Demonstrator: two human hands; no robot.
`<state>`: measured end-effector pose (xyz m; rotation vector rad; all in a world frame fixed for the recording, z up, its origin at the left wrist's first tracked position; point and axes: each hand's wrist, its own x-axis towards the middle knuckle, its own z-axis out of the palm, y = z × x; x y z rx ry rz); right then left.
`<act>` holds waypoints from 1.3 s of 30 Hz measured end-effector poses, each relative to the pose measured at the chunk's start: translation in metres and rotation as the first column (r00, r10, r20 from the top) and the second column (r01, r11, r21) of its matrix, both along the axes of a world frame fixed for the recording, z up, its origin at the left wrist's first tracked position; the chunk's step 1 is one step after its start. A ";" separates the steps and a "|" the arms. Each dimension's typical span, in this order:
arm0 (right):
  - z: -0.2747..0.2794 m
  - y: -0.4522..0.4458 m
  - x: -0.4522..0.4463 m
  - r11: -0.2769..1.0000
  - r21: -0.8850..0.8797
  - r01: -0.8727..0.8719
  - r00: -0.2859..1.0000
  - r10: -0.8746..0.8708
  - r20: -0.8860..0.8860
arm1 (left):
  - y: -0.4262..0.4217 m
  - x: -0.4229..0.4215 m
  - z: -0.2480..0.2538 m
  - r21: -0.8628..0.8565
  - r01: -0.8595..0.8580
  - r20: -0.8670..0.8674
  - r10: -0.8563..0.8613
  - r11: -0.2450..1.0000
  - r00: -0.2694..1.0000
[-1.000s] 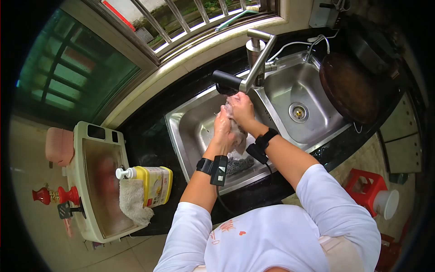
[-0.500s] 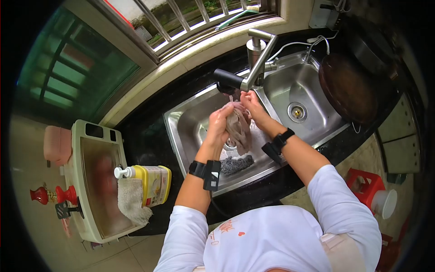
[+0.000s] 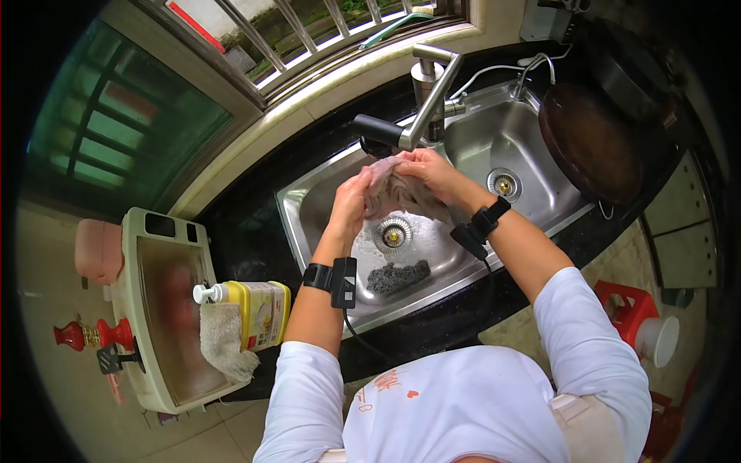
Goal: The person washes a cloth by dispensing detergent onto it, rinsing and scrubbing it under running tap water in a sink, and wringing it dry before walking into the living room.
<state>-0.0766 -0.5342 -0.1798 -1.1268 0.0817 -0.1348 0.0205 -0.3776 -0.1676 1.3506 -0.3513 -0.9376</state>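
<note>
A thin, wet greyish-pink cloth is stretched between my two hands under the tap's black spout. My left hand is closed on its left edge. At the upper right edge, my right hand pinches the cloth with bent fingers. Both hands hang over the left basin of the steel sink. Below the cloth, the drain strainer shows in the basin floor. A dark grey scrubbing pad lies near the basin's front wall, apart from my hands.
The right basin has its own drain. A brown pan leans at the far right. On the left stand a yellow pump bottle, a light rag hung against it, and a cream cabinet. A red stool is at lower right.
My hands have moved apart, the left one leftward. The cloth, bunched and hanging before, is now spread between them, and the drain is more exposed.
</note>
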 end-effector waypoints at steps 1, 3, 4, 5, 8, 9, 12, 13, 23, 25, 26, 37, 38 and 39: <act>-0.001 -0.004 0.002 1.000 0.001 0.004 1.000 -0.004 0.003 | -0.002 -0.003 0.002 -0.167 -0.097 -0.166 0.069 0.981 0.984; -0.004 -0.013 0.001 0.982 -0.185 -0.045 0.981 0.008 -0.195 | -0.005 0.002 0.006 -0.252 -0.114 -0.278 0.041 0.961 0.960; -0.007 -0.015 -0.004 0.981 -0.186 -0.045 0.981 0.008 -0.194 | -0.006 0.002 0.008 -0.305 -0.133 -0.393 0.003 0.943 0.919; -0.011 -0.016 -0.011 0.955 -0.287 -0.076 0.961 -0.007 -0.278 | -0.007 0.002 0.010 -0.355 -0.161 -0.499 -0.040 0.921 0.866; -0.058 -0.004 -0.006 0.988 -0.156 -0.005 0.941 -0.048 -0.335 | -0.015 -0.010 0.009 -0.386 -0.230 -0.567 -0.033 0.893 0.823; -0.074 0.001 -0.007 0.990 0.085 0.108 0.944 -0.076 -0.321 | -0.017 -0.015 0.006 -0.405 -0.279 -0.607 -0.029 0.871 0.794; -0.043 0.023 -0.017 0.907 0.375 0.190 0.916 -0.027 -0.400 | -0.018 -0.022 -0.016 -0.359 -0.306 -0.578 0.047 0.882 0.815; -0.054 0.029 -0.009 0.864 0.458 0.211 0.956 -0.084 -0.281 | -0.015 -0.021 -0.030 -0.331 -0.326 -0.561 0.093 0.886 0.823; -0.025 0.099 -0.005 0.541 -0.695 0.474 0.819 -0.560 0.122 | 0.006 -0.018 -0.096 -0.499 -0.150 -0.671 -0.272 0.853 0.690; -0.023 0.081 0.004 0.480 -0.727 0.491 0.752 -0.655 0.075 | -0.005 -0.038 -0.070 -0.324 -0.259 -0.724 -0.062 0.910 0.687; -0.024 0.074 0.009 0.428 -0.755 0.497 0.671 -0.741 0.022 | -0.009 -0.043 -0.070 -0.234 -0.346 -0.697 0.091 0.909 0.711; -0.015 0.073 -0.013 0.593 -0.692 0.411 0.861 -0.502 0.081 | 0.008 -0.059 -0.009 -0.063 -0.056 -0.705 -0.005 0.996 0.709; -0.016 0.066 -0.016 0.446 -0.755 0.480 0.864 -0.389 0.319 | 0.011 -0.055 -0.001 -0.138 0.016 -0.726 -0.112 0.990 0.679; -0.015 0.059 -0.021 0.291 -0.769 0.570 0.822 -0.223 0.525 | 0.010 -0.050 0.000 -0.136 0.019 -0.728 -0.112 0.991 0.677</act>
